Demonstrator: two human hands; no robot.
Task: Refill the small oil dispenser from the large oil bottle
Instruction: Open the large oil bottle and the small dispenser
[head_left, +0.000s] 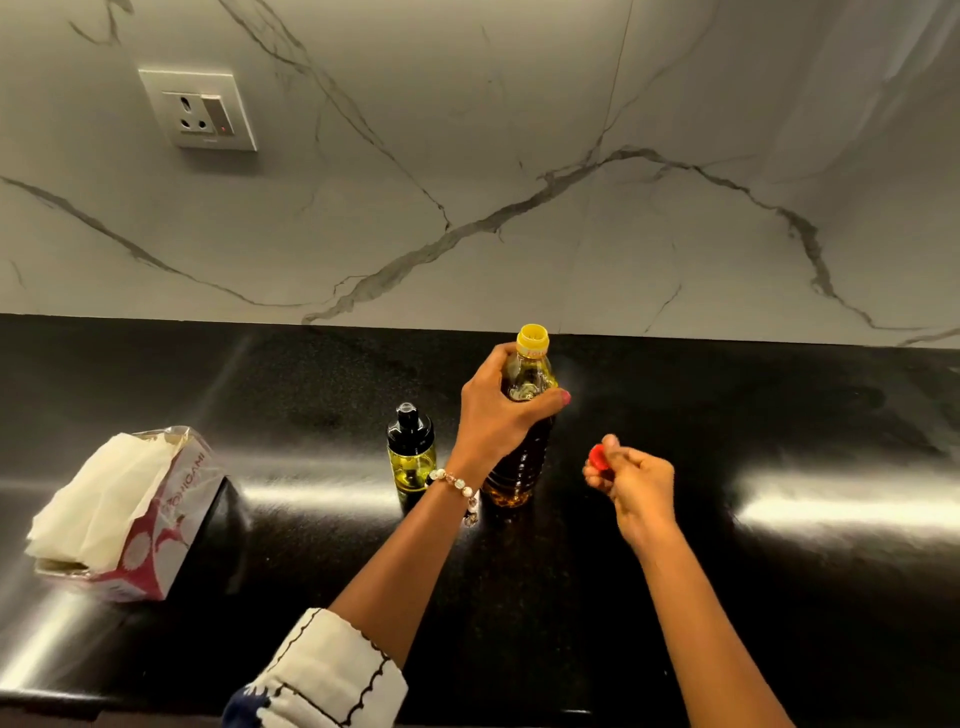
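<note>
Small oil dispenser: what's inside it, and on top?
The small oil dispenser holds yellow oil under a black cap. The left hand's wrist covers its lower right side.

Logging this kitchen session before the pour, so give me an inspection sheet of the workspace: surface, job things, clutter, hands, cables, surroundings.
Surface: black polished countertop, glossy with light glare; no spill visible.
Job's things: large oil bottle upright, yellow neck uncapped; small oil dispenser upright beside it, black top on, partly filled.
Clutter: opened tissue pack at left.
Hands: left hand grips the large bottle's shoulder; right hand pinches a red cap, apart from the bottle.
Cables: nothing seen.
Surroundings: white veined marble backsplash; wall socket with switch, nothing plugged in.
</note>
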